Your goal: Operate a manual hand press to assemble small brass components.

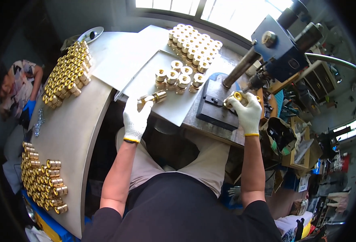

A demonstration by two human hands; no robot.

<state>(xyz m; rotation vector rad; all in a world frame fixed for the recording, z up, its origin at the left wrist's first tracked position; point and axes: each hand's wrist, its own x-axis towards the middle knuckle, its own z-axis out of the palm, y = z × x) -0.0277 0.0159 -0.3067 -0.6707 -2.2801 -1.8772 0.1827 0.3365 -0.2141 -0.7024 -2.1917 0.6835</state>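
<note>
My left hand [136,119], in a white knit glove with a yellow cuff, is closed around a brass fitting [157,97] lying sideways over the near edge of a pale tray [172,111]. In the same kind of glove, my right hand [247,111] grips another brass fitting [237,97] by the black base [216,107] of a bench press. The chuck [256,82] of the press hangs just above that hand. Several brass fittings [182,82] stand upright on the tray, beyond my left hand.
A dense block of fittings [194,44] stands behind the tray by the window. The left table [93,92] carries two more groups, a far one [67,72] and a near one [44,181]. Another person [22,84] is at the far left. Boxes and tools [299,141] crowd the right.
</note>
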